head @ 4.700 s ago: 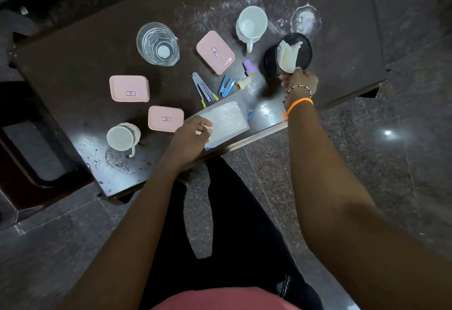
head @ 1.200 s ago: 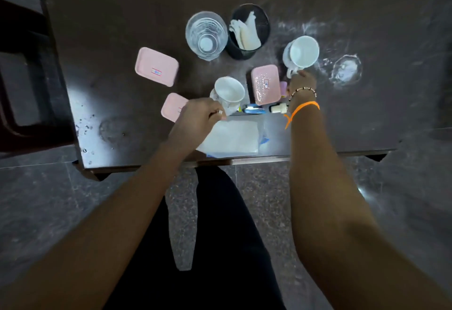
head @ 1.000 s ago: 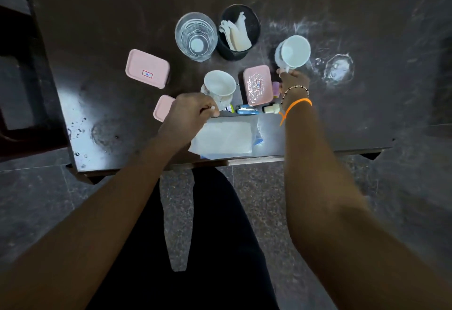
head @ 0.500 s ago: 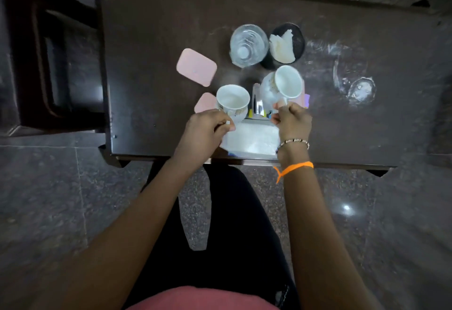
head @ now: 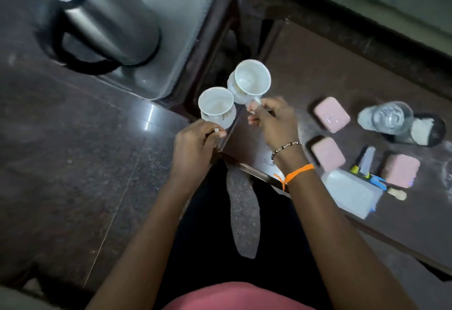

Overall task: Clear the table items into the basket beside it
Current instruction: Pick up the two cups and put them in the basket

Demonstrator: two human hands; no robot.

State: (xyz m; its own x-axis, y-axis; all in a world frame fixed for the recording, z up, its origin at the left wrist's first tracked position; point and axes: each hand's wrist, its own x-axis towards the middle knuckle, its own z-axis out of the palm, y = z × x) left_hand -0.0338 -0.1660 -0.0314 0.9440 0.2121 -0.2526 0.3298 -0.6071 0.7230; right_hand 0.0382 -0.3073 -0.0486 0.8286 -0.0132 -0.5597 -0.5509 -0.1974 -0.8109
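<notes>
Both hands hold white cups near the basket

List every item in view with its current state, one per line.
left hand: shut on left cup
left cup: upright, lifted, looks empty
right hand: shut on right cup
right cup: lifted, tilted, looks empty
basket: on floor, holds a dark jug
dark jug: lying on its side
glass: upright on table
black holder: on table, white material inside
three pink boxes: closed, on table
</notes>
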